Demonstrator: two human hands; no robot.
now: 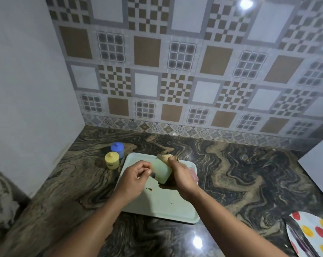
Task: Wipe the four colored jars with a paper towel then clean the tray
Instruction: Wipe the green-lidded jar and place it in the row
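Head view: your left hand (pixel 136 173) pinches the green jar (pixel 161 172) by its lid end, tilted over the tray (pixel 157 204); your right hand (pixel 181 175) clenches the towel (pixel 166 158) against it. Light, smooth plastic, probably slippery; grip the body.

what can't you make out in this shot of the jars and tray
- Pink jar, head view: mostly hidden behind the right hand; only a sliver shows.
- Green jar: its lid end is covered by the left hand.
- Paper towel: mostly bunched inside the right hand.
- Yellow jar: label too small to read.
- Dotted plate: cut off by the frame's right edge.
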